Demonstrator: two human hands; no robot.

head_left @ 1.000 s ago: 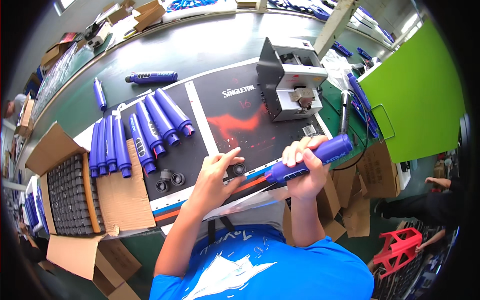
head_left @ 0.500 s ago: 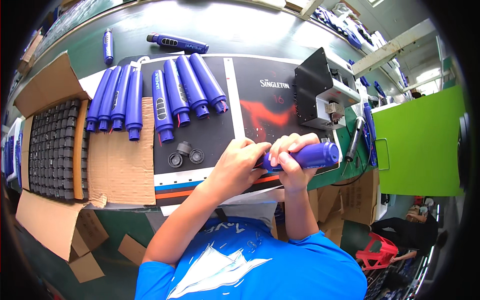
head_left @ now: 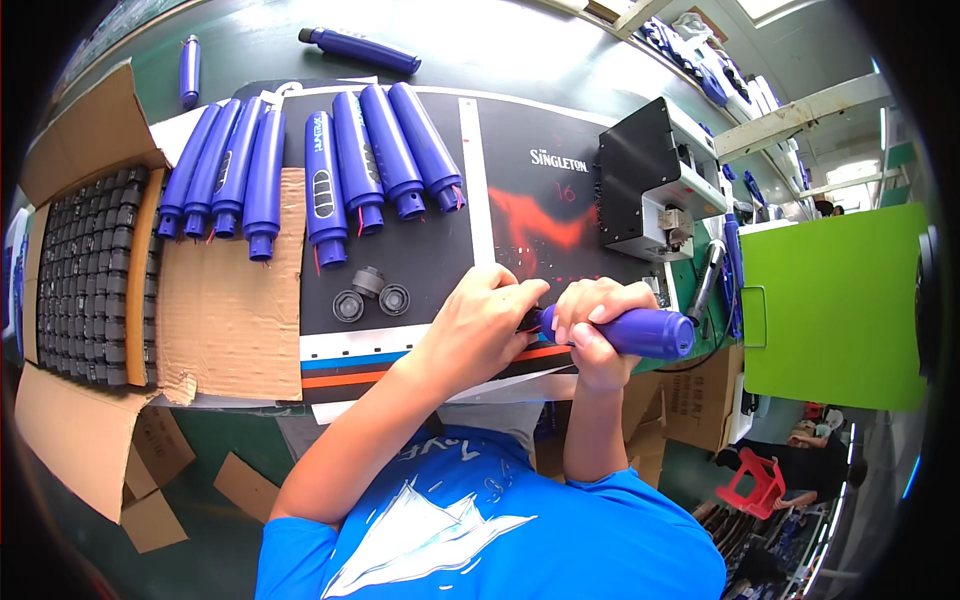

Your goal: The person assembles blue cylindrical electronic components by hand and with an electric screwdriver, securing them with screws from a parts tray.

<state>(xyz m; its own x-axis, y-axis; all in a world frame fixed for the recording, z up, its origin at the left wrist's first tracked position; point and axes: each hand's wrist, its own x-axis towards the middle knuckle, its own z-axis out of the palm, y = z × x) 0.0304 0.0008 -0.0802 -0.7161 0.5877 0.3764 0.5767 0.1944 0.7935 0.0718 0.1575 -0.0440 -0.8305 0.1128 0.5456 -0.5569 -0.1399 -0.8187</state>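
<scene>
My right hand [head_left: 598, 322] is wrapped round a blue-purple cylindrical tool housing [head_left: 655, 334], whose closed end points right. At its other end my left hand [head_left: 490, 318] is closed, with its fingers pinching a small dark part [head_left: 531, 321] against the housing; most of that part is hidden by the fingers. Left of my hands, three black ring-shaped caps [head_left: 367, 282] lie together on the dark mat [head_left: 430, 255]. Beyond them, several more blue housings [head_left: 326, 190] rest in two groups, red wires sticking out of some of their narrow ends.
An open cardboard box [head_left: 88, 415] at the left holds rows of black caps [head_left: 88, 275]. A black and white bench machine [head_left: 650, 190] stands right of the mat, beside a soldering iron [head_left: 707, 278] and a green panel [head_left: 835, 305]. Two capped housings [head_left: 360, 50] lie at the back.
The housing has shifted slightly right and down with my right hand, its closed end tipping lower. My left hand keeps its grip at the other end. The whole view has shifted a little.
</scene>
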